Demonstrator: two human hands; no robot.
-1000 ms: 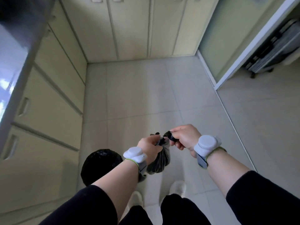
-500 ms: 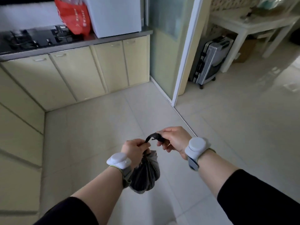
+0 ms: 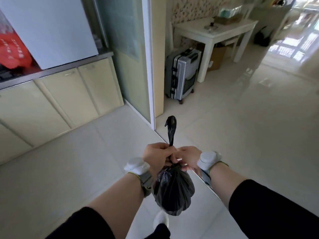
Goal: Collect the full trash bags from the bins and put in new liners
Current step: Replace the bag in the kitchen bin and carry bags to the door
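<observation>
Left hand point(image 3: 158, 156) gripping black trash bag point(image 3: 173, 188) neck, right hand point(image 3: 188, 157) beside it, suitcase point(image 3: 182, 75) beyond

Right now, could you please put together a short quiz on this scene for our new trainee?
1. True or false: the black trash bag is resting on the floor.
2. Which hand grips the bag's neck just below the loose tail that sticks up? A) left hand B) right hand C) neither
3. Fill in: beside the white table, a silver ______ stands against the wall.

Key:
1. False; it hangs in the air from both hands.
2. A; the right hand's fingers curl at the neck lower down, by the bulge.
3. suitcase
</observation>
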